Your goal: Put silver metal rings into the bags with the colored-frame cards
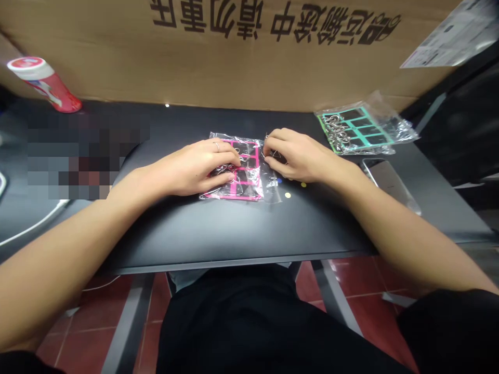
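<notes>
left fingers (223,157) touch a crinkled, clear plastic bag (268,179) around pink gridwork (250,183).

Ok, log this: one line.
left hand: on pink-framed plastic packet | right hand: curled at packet's right edge | teal-framed plastic packet: farther right

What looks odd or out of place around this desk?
The cardboard box stands out: its printed writing is upside down, so it may be standing inverted. Also, two small yellow dots lie scattered on the desktop near the right hand.
</notes>
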A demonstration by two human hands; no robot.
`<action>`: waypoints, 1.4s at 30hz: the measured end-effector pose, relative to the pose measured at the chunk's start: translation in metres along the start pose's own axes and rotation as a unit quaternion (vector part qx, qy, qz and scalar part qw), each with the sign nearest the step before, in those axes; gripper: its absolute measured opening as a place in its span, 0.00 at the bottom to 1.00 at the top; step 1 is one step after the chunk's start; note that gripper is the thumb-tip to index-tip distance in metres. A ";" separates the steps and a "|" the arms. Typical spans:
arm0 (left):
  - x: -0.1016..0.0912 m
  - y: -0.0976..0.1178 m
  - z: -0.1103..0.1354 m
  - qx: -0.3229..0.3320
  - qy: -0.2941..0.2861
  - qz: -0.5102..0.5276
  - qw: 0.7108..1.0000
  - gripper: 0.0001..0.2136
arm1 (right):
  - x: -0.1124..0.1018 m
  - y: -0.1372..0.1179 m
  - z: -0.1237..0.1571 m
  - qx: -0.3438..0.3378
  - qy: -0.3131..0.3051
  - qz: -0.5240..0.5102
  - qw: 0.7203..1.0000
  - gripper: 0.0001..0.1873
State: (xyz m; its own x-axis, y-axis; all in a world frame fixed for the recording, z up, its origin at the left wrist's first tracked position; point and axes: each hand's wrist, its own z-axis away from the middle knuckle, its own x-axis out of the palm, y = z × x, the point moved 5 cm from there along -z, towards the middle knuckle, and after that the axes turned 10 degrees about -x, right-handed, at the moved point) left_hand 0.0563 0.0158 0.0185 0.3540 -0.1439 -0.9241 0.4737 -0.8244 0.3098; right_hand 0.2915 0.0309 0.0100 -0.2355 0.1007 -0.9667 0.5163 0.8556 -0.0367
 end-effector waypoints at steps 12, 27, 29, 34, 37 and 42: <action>0.003 -0.006 0.001 -0.009 0.007 0.033 0.999 0.15 | -0.001 0.000 0.002 0.006 0.008 -0.020 1.000 0.10; 0.003 -0.006 0.001 -0.019 -0.003 0.029 0.999 0.15 | -0.002 -0.001 0.001 0.019 -0.005 -0.024 1.000 0.13; 0.002 -0.005 0.001 -0.020 -0.001 0.038 0.999 0.15 | -0.003 -0.002 0.001 0.016 -0.002 -0.021 1.000 0.13; 0.000 -0.001 0.001 -0.008 -0.003 0.012 1.000 0.15 | -0.006 -0.003 0.000 0.013 0.008 -0.018 1.000 0.12; -0.001 0.001 0.001 -0.004 -0.002 0.003 1.000 0.15 | -0.008 -0.004 0.000 0.009 0.019 -0.026 0.999 0.11; 0.001 -0.001 0.002 -0.005 0.006 -0.005 1.000 0.14 | -0.008 -0.004 0.000 -0.039 0.006 -0.049 0.998 0.13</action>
State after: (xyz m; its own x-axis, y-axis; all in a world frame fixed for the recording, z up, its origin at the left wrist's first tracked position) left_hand 0.0542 0.0152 0.0172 0.3591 -0.1292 -0.9243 0.4845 -0.8207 0.3029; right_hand 0.2914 0.0271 0.0175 -0.2919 0.0209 -0.9562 0.4254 0.8983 -0.1102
